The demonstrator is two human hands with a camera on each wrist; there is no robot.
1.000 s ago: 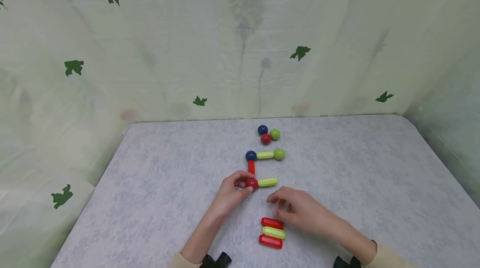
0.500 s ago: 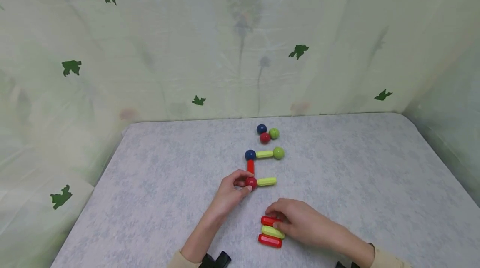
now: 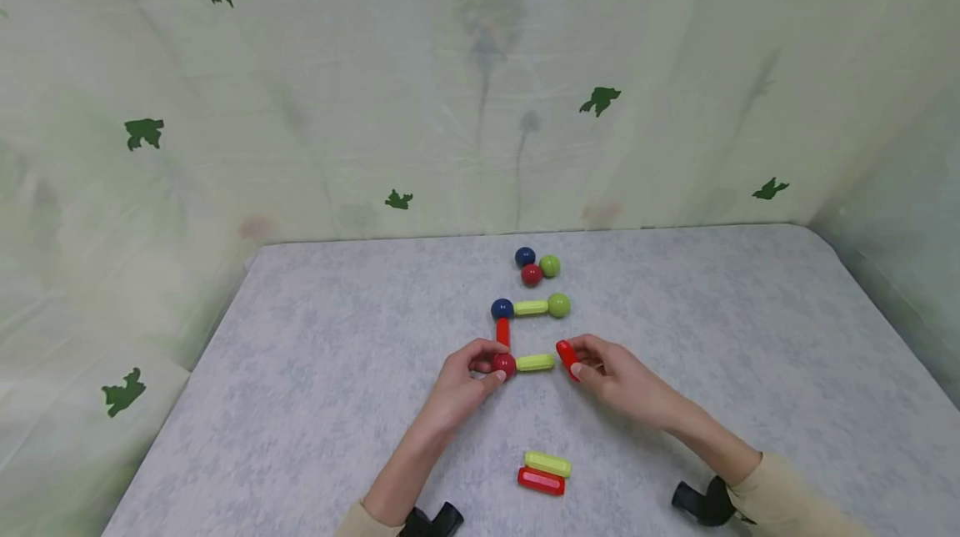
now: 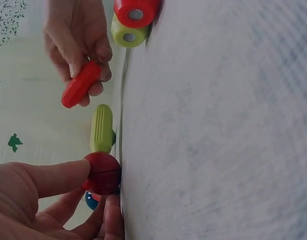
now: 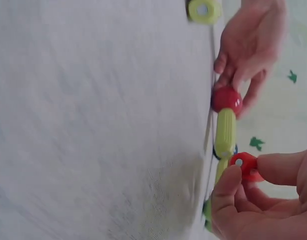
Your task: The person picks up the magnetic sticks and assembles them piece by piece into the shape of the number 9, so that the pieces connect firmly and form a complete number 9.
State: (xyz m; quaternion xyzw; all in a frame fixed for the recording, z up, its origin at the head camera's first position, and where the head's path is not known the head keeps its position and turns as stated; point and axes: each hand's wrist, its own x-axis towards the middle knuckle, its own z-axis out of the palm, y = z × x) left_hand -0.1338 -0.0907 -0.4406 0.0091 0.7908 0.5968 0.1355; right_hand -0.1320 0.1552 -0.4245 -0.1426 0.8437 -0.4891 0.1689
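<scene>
My left hand [image 3: 463, 387] pinches a red ball [image 3: 504, 365] between thumb and fingers. From that ball a yellow-green rod [image 3: 535, 363] points right, and a red rod [image 3: 503, 333] runs back to a dark blue ball [image 3: 502, 308]. Another yellow-green rod [image 3: 531, 307] joins the blue ball to a green ball [image 3: 558, 305]. My right hand [image 3: 622, 378] holds a loose red rod [image 3: 567, 359] by thumb and fingers, tilted, just right of the front yellow-green rod's free end. In the right wrist view a round silvery spot shows on the held red rod's [image 5: 243, 165] end.
Nearer me lie a loose yellow-green rod [image 3: 547, 464] and a loose red rod [image 3: 541, 481], side by side. Behind the built shape sit a blue ball [image 3: 525, 257], a red ball [image 3: 532, 274] and a green ball [image 3: 550, 266]. A patterned curtain [image 3: 480, 87] hangs behind the grey table [image 3: 337, 312].
My right hand has come down to the row of loose rods, picked up the farthest red one and carried it up beside the front yellow-green rod. The left hand has stayed on its ball.
</scene>
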